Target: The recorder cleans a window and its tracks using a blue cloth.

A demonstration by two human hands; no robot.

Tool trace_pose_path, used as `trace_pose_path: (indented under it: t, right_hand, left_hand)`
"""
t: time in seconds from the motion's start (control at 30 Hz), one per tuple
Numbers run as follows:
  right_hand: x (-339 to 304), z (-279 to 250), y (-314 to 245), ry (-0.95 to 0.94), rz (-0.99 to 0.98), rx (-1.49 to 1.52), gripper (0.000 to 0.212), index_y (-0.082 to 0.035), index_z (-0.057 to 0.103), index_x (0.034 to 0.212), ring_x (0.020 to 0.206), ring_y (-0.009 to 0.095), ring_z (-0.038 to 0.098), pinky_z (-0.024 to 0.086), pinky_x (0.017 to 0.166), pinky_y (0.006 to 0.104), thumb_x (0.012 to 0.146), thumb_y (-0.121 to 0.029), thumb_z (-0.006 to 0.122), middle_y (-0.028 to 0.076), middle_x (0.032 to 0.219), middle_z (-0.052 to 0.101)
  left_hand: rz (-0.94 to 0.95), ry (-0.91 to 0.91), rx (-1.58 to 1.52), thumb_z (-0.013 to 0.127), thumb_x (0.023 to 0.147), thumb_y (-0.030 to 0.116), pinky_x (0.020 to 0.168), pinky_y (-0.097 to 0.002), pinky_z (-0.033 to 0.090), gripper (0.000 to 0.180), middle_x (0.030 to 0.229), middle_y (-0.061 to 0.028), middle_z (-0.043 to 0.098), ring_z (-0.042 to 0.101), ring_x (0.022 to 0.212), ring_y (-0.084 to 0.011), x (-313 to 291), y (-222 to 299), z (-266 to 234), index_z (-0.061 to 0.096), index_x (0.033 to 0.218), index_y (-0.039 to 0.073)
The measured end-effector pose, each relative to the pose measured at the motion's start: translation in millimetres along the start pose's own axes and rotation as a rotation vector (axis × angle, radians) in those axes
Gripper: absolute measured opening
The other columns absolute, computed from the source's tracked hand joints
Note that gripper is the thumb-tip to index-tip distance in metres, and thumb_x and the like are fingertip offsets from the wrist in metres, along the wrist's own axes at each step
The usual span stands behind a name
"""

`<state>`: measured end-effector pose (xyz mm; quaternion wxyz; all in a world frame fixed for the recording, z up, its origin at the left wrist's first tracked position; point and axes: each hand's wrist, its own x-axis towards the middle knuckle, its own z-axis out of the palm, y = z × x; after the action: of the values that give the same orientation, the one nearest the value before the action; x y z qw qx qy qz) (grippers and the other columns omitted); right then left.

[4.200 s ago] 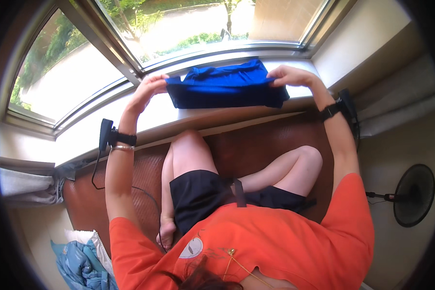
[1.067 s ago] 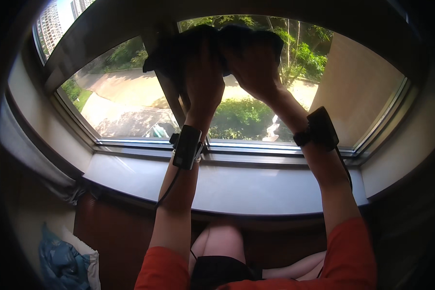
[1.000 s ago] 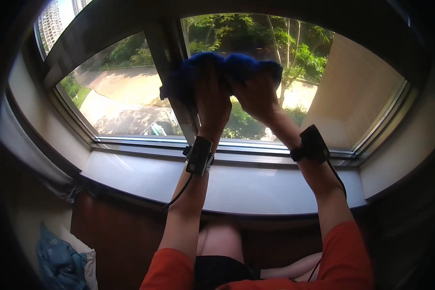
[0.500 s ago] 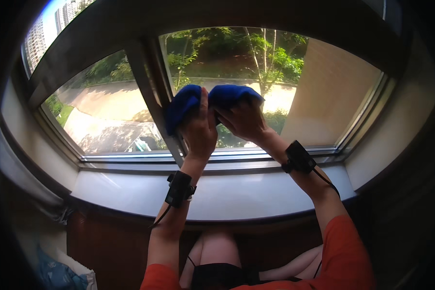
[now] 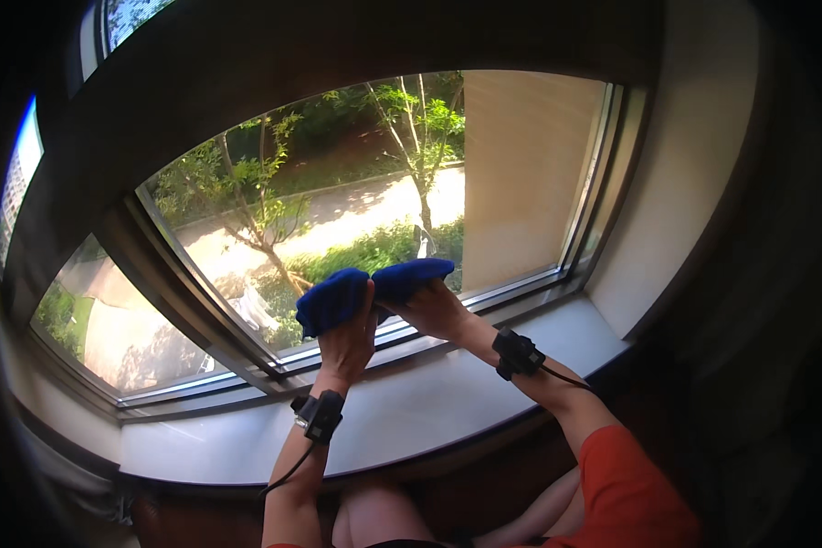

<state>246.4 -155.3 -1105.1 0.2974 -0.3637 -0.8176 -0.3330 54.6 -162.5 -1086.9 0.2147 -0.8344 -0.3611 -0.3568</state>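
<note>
A bunched blue cloth (image 5: 333, 301) is in front of the lower part of the large window pane (image 5: 329, 219). It shows as two lobes side by side; whether they are one piece I cannot tell. My left hand (image 5: 347, 349) is closed on the left lobe from below, with the fingers mostly hidden by fabric. Close beside it, my right hand (image 5: 437, 310) grips the right lobe, fingers bent under the cloth. Both arms reach forward over the white windowsill (image 5: 402, 425). Contact between cloth and glass cannot be made out for certain.
A dark upright window frame (image 5: 196, 283) divides the large pane from a smaller pane (image 5: 123, 329) at the left. The pale side wall (image 5: 694, 173) bounds the window at the right. Black cabled devices sit on both my wrists (image 5: 318, 416). Trees and a path show outside.
The view has turned, and the window appears tilted. Both hands, still holding the blue cloth, have moved from beside the upright frame to lower on the large pane.
</note>
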Motion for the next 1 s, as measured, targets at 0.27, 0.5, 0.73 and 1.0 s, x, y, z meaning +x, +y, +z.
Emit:
trace_pose_path:
  t: [0.27,0.5,0.73,1.0]
  right_hand:
    - [76.9,-91.2,97.9,0.286,0.077,-0.275,0.043,-0.029,0.053,0.123,0.088,0.018,0.046,0.030,0.084,0.0489,0.081,-0.037,0.057,0.000,0.086,0.050]
    - [68.4,-70.7,88.4,0.472,0.155,-0.148,0.045,-0.019,0.053,0.121,0.101,0.027,0.043,0.030,0.089,0.0515,0.079,-0.033,0.059,0.008,0.107,0.045]
    - [-149.3,-12.5,46.5,-0.154,0.230,-0.031,0.050,-0.019,0.050,0.126,0.120,0.028,0.037,0.027,0.102,0.0516,0.078,-0.031,0.057,0.011,0.128,0.042]
    - [41.4,-138.0,164.4,0.333,0.380,-0.239,0.045,-0.016,0.050,0.125,0.096,0.030,0.044,0.031,0.090,0.0506,0.082,-0.031,0.055,0.013,0.098,0.048]
  left_hand:
    - [-0.118,0.290,-0.115,0.051,0.084,0.025,0.097,-0.0495,0.030,0.062,0.121,-0.0226,0.050,0.049,0.109,-0.0392,135.2,-4.6,-41.0,0.028,0.139,0.010]
    - [-0.085,0.320,-0.048,0.055,0.085,0.028,0.101,-0.0479,0.026,0.056,0.127,-0.0233,0.044,0.040,0.118,-0.0389,122.3,30.4,2.7,0.039,0.133,0.004]
    - [-0.015,-0.454,-0.196,0.057,0.073,0.018,0.087,-0.0463,0.034,0.058,0.120,-0.0181,0.048,0.046,0.106,-0.0348,19.4,102.8,47.0,0.043,0.130,0.011]
    - [-0.220,-0.032,-0.281,0.051,0.087,0.021,0.093,-0.0485,0.034,0.058,0.114,-0.0227,0.052,0.049,0.106,-0.0365,215.8,117.2,-24.8,0.029,0.139,0.009]
